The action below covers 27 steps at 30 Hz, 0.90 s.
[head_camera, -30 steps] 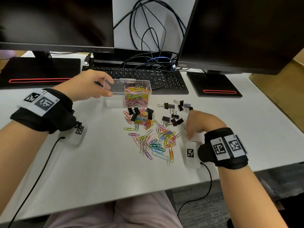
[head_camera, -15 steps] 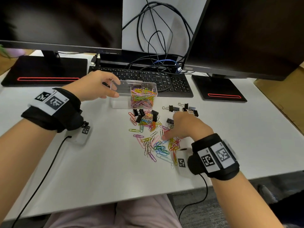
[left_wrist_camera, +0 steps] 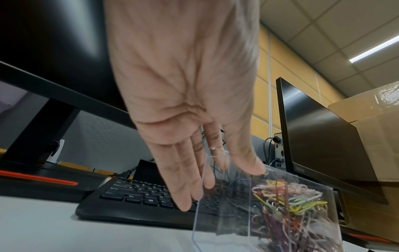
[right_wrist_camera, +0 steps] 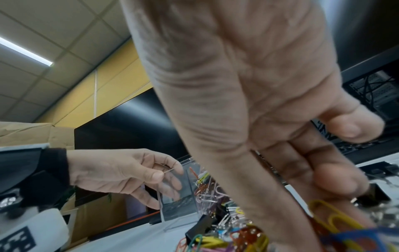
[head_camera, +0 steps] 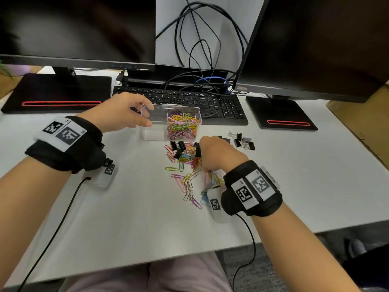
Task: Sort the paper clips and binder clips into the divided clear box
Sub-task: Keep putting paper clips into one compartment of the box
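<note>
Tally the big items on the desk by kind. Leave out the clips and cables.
monitors: 2
monitor bases: 2
keyboard: 1
clear box: 1
Total: 6

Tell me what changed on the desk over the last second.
The right hand moved from the right edge of the loose coloured paper clips leftward over the pile, toward the black binder clips; its fingers curl down among them. The left hand kept gripping the clear divided plastic box, which stayed put.
</note>
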Each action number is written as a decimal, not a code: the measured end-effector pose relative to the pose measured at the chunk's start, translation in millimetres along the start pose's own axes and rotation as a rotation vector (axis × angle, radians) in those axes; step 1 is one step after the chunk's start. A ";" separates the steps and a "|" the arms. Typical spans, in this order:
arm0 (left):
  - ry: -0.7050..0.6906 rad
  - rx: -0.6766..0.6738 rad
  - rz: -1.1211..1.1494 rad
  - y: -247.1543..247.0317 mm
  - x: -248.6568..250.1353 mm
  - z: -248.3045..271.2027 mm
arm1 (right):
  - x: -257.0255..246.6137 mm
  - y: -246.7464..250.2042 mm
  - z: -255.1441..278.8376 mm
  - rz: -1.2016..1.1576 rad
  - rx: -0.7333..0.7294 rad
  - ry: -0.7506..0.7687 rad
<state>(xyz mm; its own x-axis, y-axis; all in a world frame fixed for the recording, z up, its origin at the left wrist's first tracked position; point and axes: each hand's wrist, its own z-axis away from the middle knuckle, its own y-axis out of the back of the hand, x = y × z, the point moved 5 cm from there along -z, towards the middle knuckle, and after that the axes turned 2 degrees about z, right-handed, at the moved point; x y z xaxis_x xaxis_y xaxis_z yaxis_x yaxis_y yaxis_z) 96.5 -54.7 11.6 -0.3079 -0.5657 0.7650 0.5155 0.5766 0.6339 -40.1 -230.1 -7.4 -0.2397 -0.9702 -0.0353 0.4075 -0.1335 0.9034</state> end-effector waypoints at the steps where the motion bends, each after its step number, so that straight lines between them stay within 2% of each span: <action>1: 0.001 0.000 -0.002 0.0 0.0 -0.1 | -0.1 0.0 -0.1 0.000 0.007 0.009; 5: -0.002 -0.002 -0.005 0.5 0.0 -0.6 | 1.9 2.8 -1.0 -0.011 0.070 0.015; 14: -0.013 -0.010 -0.018 0.4 -1.0 -1.0 | 15.3 8.5 -10.8 -0.280 0.159 0.041; 20: -0.027 -0.004 -0.020 0.5 -0.3 0.0 | 25.9 49.4 -10.3 -0.591 0.328 0.116; 23: -0.043 0.014 -0.022 1.5 -0.6 -0.1 | 22.4 73.8 -14.2 -0.701 0.455 0.180; 27: -0.048 0.012 -0.033 1.3 -1.8 -0.6 | 10.4 94.4 -26.8 -0.768 0.542 0.197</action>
<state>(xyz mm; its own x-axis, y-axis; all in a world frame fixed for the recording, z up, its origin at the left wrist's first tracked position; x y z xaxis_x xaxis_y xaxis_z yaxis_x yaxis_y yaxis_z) 98.2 -53.2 11.0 -0.3630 -0.5555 0.7481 0.4950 0.5652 0.6599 19.5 -258.3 66.1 -0.0990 -0.6802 -0.7263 -0.2738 -0.6831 0.6771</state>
